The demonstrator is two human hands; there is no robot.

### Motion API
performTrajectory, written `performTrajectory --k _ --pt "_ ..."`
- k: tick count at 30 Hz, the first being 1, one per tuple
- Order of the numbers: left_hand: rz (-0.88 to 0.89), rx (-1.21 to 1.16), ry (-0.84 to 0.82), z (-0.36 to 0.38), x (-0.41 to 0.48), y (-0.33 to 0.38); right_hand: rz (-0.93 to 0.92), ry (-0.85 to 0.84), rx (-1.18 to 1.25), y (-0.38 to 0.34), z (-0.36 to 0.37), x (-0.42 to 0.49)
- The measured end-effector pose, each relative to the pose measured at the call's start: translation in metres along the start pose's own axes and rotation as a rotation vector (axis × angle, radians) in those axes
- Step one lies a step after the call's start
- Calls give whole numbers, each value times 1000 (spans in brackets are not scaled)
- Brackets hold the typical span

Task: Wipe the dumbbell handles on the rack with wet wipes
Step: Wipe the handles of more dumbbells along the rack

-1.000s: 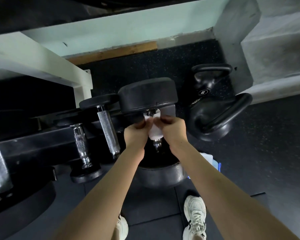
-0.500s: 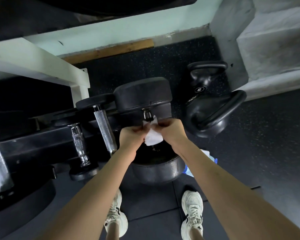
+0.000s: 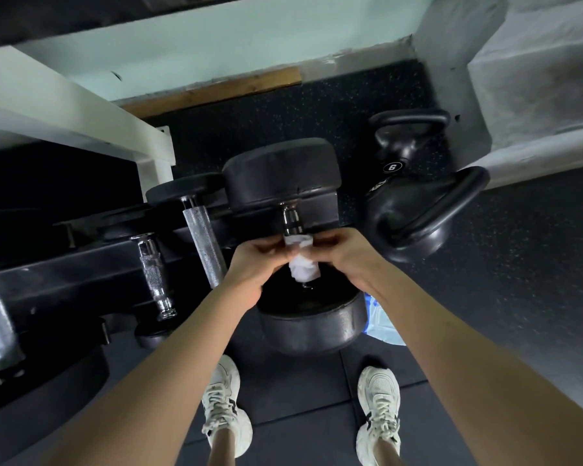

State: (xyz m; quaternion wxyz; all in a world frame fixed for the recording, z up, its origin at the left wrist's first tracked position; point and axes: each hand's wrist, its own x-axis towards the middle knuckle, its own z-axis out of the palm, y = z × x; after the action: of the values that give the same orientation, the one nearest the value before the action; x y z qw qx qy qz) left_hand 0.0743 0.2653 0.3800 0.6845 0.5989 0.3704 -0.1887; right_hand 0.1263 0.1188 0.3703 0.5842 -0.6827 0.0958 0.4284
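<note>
Grip of both hands is closed on one white wet wipe (image 3: 303,272), pinched between the fingertips of the left hand (image 3: 249,264) and the right hand (image 3: 347,260), which meet over it. Closest to the person, the large dumbbell's near head (image 3: 313,326) is seen, with the wipe wrapped round the handle (image 3: 291,220) just beyond it. The handle runs straight away from the person, so the coming stroke is judged to lie along that line, toward the far head (image 3: 280,173). Neither hand is nearer; one is placed on each side. A bare knurled handle (image 3: 204,243) lies to the left on the rack (image 3: 81,274). Since one second ago, the wipe has been drawn down from the far head, and chrome is now exposed there.
</note>
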Motion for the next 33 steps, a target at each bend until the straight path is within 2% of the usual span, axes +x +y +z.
performTrajectory --k 2,4,6,8,11,16,18,21,23,26,28,30,33 --pt "-9 -44 33 1 2 -3 -17 12 20 1 -1 1" --pt "17 33 31 -1 2 -4 2 -12 -139 2 -4 -2" --pt "74 194 -12 -6 3 -5 31 -51 -370 2 -4 -5" --pt "94 378 -74 -10 4 -5 38 -68 -427 2 -2 -6" --pt "74 429 -106 -11 2 -5 49 -76 -429 -2 2 -8" --pt "-60 609 -192 -8 6 4 132 -118 -733 -10 10 -6" --pt "-69 611 -146 -7 5 1 130 -72 -728 -9 12 -7" --pt "-1 608 -37 -5 0 -6 78 95 -778 -3 17 -14" --pt "2 585 -24 -3 0 -8 53 167 -793 -1 19 -17" --pt "-72 422 -51 -2 4 -3 104 54 -658 -4 12 -8" --pt "-80 399 -34 -2 4 -3 150 -10 -551 -7 9 -7" --pt "-36 463 40 -1 -1 -5 135 29 -624 -6 13 -11" --pt "60 531 127 4 -11 -7 67 193 -711 -7 25 -27"
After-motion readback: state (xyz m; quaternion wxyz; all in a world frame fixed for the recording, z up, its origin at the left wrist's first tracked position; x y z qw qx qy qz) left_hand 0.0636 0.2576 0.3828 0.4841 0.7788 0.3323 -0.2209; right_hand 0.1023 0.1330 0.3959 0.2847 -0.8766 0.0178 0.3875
